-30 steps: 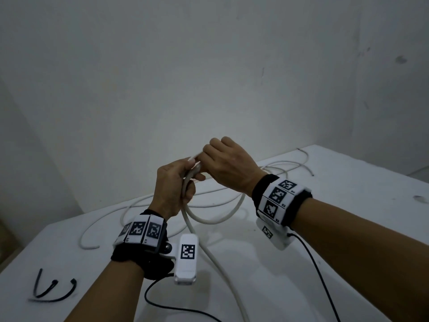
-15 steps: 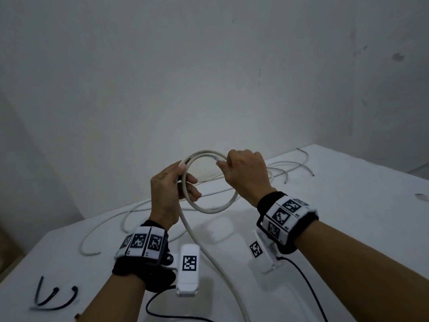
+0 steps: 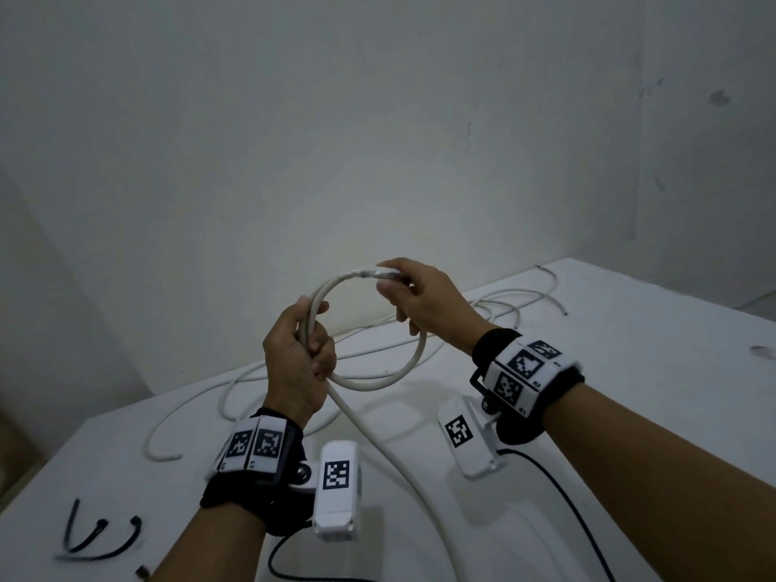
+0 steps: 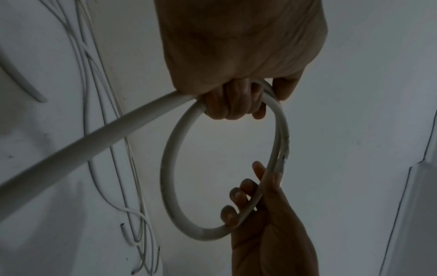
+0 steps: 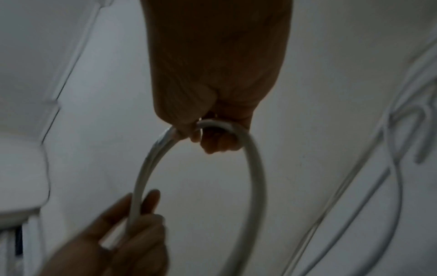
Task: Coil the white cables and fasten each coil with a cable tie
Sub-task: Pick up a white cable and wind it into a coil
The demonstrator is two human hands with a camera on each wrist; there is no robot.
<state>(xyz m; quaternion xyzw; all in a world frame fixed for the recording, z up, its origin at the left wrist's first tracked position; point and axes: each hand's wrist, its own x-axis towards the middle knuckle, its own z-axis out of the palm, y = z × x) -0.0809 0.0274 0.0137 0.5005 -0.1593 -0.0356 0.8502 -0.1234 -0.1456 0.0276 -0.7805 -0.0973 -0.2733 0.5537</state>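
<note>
A thick white cable forms one round loop in the air above the white table. My left hand grips the loop's left side, where two strands cross. My right hand pinches the cable's free end at the top right of the loop. The loop hangs between both hands, and its tail runs down toward me over the table. Black cable ties lie at the near left of the table.
Thinner white cables sprawl loose across the far side of the table, one end curling at the left. Grey walls stand close behind. A black lead runs from the right wrist camera across the table.
The hands have drawn apart and the loop has widened. My right hand has carried the cable end up and to the right; my left hand keeps its grip on the crossing.
</note>
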